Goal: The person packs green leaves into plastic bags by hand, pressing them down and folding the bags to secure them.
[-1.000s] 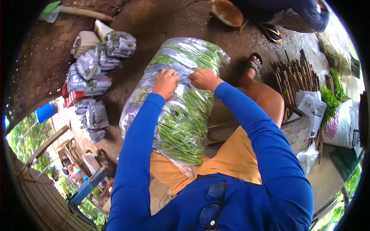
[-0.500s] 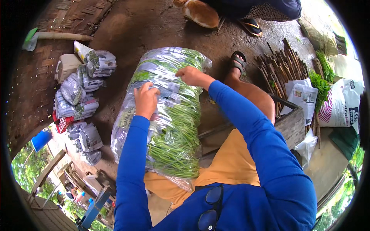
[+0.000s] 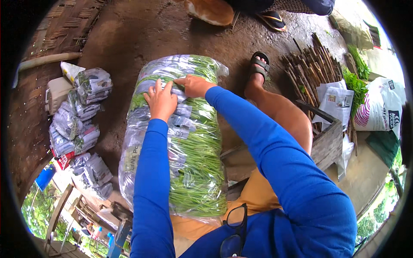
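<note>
Clear plastic bag [image 3: 191,148]: large, bulging, pillow-shaped, glossy with crinkles and bright reflections. Lies lengthwise in front of the person, near end meeting the orange shorts [image 3: 254,189], far end out over the brown dirt floor [image 3: 142,30].

Contents, seen through the film: long, thin green stems [image 3: 200,172], densely layered, running mostly crosswise along the right side; grey-white printed paper [image 3: 183,122] across the middle and left. Film gathers into a loose, pale tuft at the far right corner.

Left hand [image 3: 161,101]: palm down on the bag's upper face, fingers spread, nothing gripped. Right hand [image 3: 195,86]: just beside it, index finger extended onto the film, other fingers curled; cannot tell whether any film is pinched.

Left of bag, well apart: a heap of plastic-wrapped packets [image 3: 94,86]. Right: a sandalled foot [image 3: 259,66], then a stick bundle [image 3: 309,64], newspaper sheets [image 3: 335,107] and a white sack [image 3: 378,107].
</note>
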The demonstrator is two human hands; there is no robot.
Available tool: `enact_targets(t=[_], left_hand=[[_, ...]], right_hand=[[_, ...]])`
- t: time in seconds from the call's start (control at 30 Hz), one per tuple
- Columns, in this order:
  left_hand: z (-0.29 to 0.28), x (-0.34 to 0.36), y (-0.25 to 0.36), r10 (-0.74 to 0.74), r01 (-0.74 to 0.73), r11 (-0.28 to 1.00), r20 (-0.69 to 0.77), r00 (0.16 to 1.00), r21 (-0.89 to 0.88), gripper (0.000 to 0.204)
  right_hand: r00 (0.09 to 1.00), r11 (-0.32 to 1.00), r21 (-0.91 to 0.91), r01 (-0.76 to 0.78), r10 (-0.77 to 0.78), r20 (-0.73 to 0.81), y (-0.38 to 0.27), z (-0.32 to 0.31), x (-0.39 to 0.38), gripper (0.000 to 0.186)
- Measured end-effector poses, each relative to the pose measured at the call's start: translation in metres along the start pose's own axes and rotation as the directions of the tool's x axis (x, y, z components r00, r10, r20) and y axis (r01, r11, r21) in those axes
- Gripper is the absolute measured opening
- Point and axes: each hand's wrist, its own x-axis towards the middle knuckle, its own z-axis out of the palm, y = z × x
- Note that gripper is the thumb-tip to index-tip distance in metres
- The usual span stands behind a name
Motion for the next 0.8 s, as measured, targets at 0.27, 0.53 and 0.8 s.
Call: enact_targets(t=[0.27, 0.53, 0.8], left_hand=[[0.010, 0.020, 0.004, -0.005, 0.002, 1.000, 0.132, 0.991, 0.026, 0.049], [0.010, 0.024, 0.007, 0.023, -0.024, 1.000, 0.135, 0.991, 0.005, 0.050], [0.018, 0.038, -0.013, 0.180, -0.166, 0.977, 0.100, 0.979, -0.136, 0.045]], right_hand=[[0.999, 0.999, -0.020, -0.041, 0.041, -0.015, 0.001, -0.004, 0.001, 0.039], [0.988, 0.900, -0.412, 0.141, -0.154, 0.001, 0.008, -0.008, 0.022, 0.027], [0.984, 0.936, -0.307, 0.170, -0.142, 0.110, 0.012, -0.032, 0.039, 0.025]])
